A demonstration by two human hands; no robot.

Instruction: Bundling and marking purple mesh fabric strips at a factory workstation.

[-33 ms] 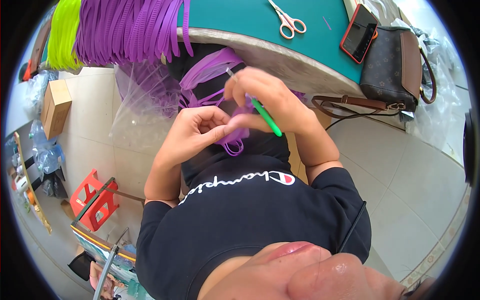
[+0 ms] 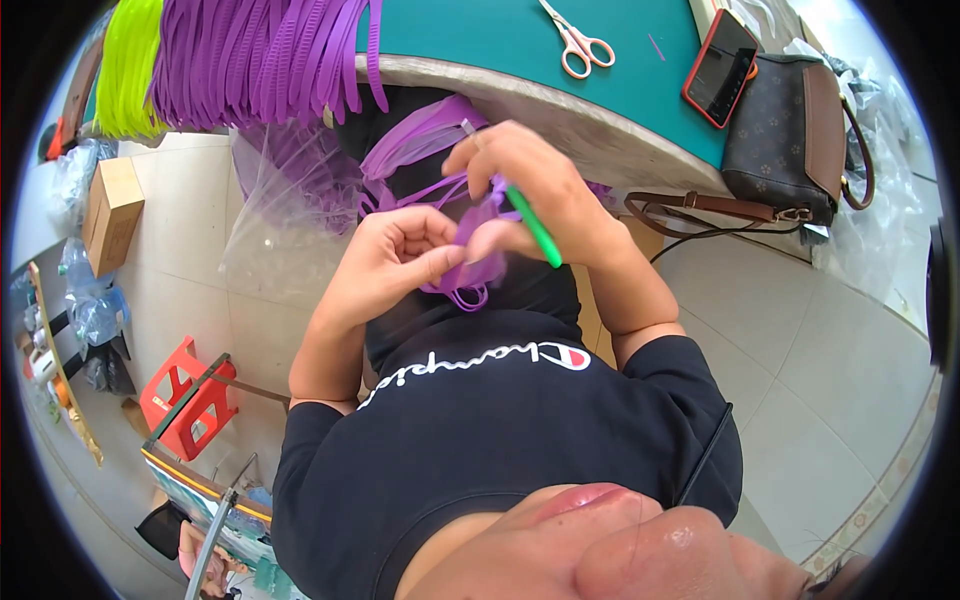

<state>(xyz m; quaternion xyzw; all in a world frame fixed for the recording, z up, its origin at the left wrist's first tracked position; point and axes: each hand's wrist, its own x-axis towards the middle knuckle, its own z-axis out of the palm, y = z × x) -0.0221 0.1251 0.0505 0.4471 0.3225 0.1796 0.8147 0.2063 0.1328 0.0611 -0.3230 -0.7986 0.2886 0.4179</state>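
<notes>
Over my lap, my left hand (image 2: 400,255) pinches a purple rubbery strap piece (image 2: 480,235) between thumb and fingers. My right hand (image 2: 530,190) sits close beside it, fingers curled around a slim green-handled knife (image 2: 535,230). The handle sticks out below that hand, and a small metal tip shows past the fingers at its far side. The right thumb, slightly blurred, is near the piece; I cannot tell if it touches. Looped purple ends (image 2: 468,298) hang under my hands. More purple straps (image 2: 420,135) lie across my lap beyond them.
A green-topped table (image 2: 460,30) curves ahead, with a large bundle of purple straps (image 2: 260,55) and yellow-green straps (image 2: 128,70) at left. Scissors (image 2: 577,45), a red-cased phone (image 2: 720,70) and a brown handbag (image 2: 780,130) are on the right. A red stool (image 2: 190,400) stands left.
My right hand has shifted slightly, its thumb moving away from my left fingertips. A gap with the purple piece now shows between the hands. The left hand stays nearly in place.
</notes>
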